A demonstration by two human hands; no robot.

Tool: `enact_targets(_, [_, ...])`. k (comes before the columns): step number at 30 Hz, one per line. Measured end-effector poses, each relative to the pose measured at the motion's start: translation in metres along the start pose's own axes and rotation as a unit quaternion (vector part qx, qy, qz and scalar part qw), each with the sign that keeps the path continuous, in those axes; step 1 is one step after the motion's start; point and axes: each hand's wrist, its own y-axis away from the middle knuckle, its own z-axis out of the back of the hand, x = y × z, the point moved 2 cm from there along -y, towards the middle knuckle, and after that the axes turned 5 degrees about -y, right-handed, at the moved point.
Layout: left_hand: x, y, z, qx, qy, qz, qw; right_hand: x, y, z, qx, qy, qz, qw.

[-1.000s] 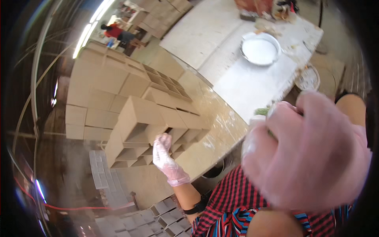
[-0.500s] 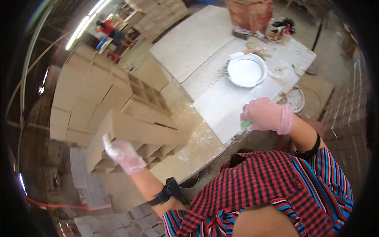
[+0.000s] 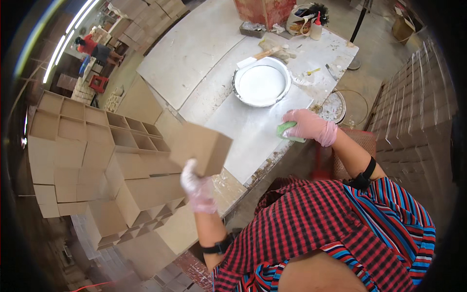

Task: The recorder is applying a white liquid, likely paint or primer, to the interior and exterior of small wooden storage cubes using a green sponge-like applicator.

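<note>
A: Status on the fingers?

B: Left hand (image 3: 197,187), gloved, fingers closed around the lower corner of a brown cardboard box (image 3: 200,147), held up in the air just left of the tabletop (image 3: 194,53) edge. Right hand (image 3: 310,127), also gloved, curled over a green sponge (image 3: 287,131), pressing it on the pale sheet (image 3: 248,131) on the tabletop.

A: How does the box handle?

B: I'd say light, stiff-walled, hollow. Crushes if squeezed mid-panel, so grip at a corner or edge as I have it. Gloves may slip on the smooth board. Sponge is soft, probably wet.

A: Surroundings?

B: White bowl (image 3: 261,85) of white liquid just beyond the sheet, touching or nearly. Tabletop stained and cluttered at the far end. Stacks of same boxes (image 3: 97,160) on my left, more along the right. Another person far off, top left.
</note>
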Motion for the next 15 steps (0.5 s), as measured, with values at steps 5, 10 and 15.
enact_targets(5, [0.08, -0.048, 0.039, 0.089, 0.05, 0.125, 0.987, 0.023, -0.008, -0.003, -0.039, -0.239, -0.133, 0.961])
enact_targets(10, [0.119, -0.063, 0.051, 0.1, 0.183, 0.193, 0.959, 0.025, -0.037, -0.019, -0.072, -0.363, -0.138, 0.919])
enact_targets(15, [0.146, -0.067, 0.069, 0.109, 0.193, 0.176, 0.959, 0.012, -0.067, -0.053, -0.078, -0.552, -0.165, 0.813])
